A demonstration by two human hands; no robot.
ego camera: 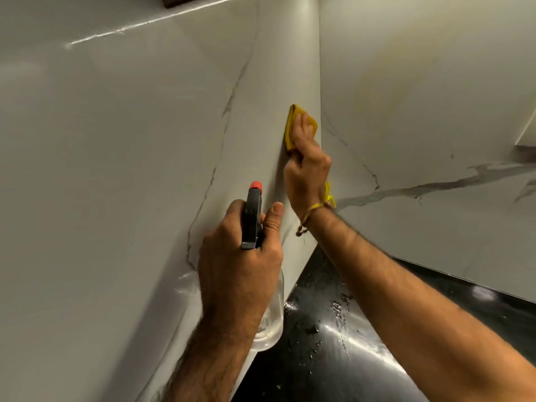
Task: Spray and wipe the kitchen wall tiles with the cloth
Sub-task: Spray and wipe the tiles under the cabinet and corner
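Note:
My right hand (307, 169) presses a folded yellow cloth (293, 126) flat against the white marble-look wall tiles (145, 140), close to the inside corner. My left hand (240, 262) grips a clear spray bottle (272, 323) by its neck. The bottle's black trigger head with an orange nozzle (255, 185) points up at the left wall. The bottle's body is mostly hidden behind that hand. A yellow thread is tied around the right wrist.
The second tiled wall (435, 111) meets the first at the corner and shows grey veins. Below lies a glossy black countertop (333, 343) with water drops on it. A dark wooden edge (179, 0) shows at the top.

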